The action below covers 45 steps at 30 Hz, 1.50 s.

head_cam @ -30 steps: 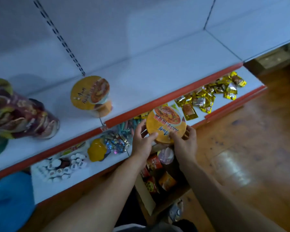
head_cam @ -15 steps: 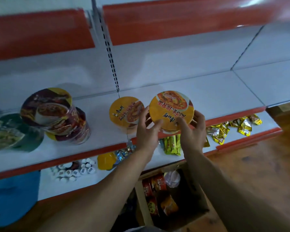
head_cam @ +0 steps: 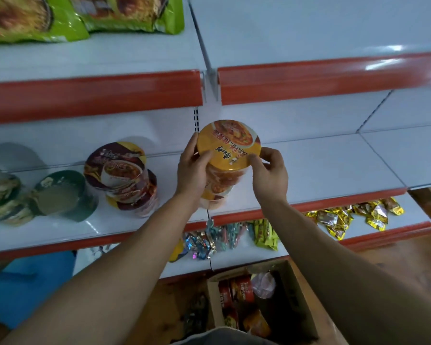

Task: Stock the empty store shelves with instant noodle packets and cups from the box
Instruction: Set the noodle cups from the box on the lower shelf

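Yellow foil lid uppermost, an instant noodle cup (head_cam: 228, 145) is held between a person's two hands over the middle shelf (head_cam: 321, 168), close to its red front edge where two bays meet. The left hand (head_cam: 193, 168) wraps the cup's side with the thumb on the lid; the right hand (head_cam: 270, 174) pinches the opposite rim. A second ago the cup was down near the cardboard box (head_cam: 296, 302) on the floor. Half a second ago it was level beside a matching yellow cup (head_cam: 213, 197). Now it is directly above that one, apparently being stacked. To the left stand two maroon cups (head_cam: 120, 170), already doubled up. The box holds more, so restocking looks far from finished.
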Each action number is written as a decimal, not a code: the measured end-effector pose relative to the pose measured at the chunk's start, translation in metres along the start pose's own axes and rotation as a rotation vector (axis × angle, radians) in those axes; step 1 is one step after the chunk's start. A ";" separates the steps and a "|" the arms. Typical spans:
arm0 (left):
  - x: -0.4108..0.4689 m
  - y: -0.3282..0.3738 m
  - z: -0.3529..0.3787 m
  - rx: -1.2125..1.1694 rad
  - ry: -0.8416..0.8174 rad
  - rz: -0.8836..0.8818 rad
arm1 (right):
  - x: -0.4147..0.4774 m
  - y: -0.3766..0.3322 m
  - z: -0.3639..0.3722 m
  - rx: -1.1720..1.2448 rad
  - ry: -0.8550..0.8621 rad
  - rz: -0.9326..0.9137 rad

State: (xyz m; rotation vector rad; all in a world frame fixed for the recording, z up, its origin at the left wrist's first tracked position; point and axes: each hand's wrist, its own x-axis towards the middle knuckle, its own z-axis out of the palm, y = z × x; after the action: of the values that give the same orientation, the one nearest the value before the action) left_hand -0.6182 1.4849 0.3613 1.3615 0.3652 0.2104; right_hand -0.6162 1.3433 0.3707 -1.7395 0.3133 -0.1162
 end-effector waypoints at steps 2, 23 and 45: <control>0.006 -0.001 -0.013 0.017 0.023 -0.025 | -0.001 -0.004 0.009 -0.030 -0.050 0.028; 0.020 -0.015 -0.038 0.374 0.200 0.077 | 0.012 0.012 0.012 -0.199 -0.148 0.211; -0.083 -0.045 0.104 1.384 -0.845 0.049 | 0.023 0.079 -0.158 -0.440 0.156 0.436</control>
State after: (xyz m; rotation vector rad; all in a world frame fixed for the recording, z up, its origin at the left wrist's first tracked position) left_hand -0.6589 1.3509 0.3455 2.6284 -0.3487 -0.7189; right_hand -0.6447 1.1742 0.3219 -2.0537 0.8775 0.1462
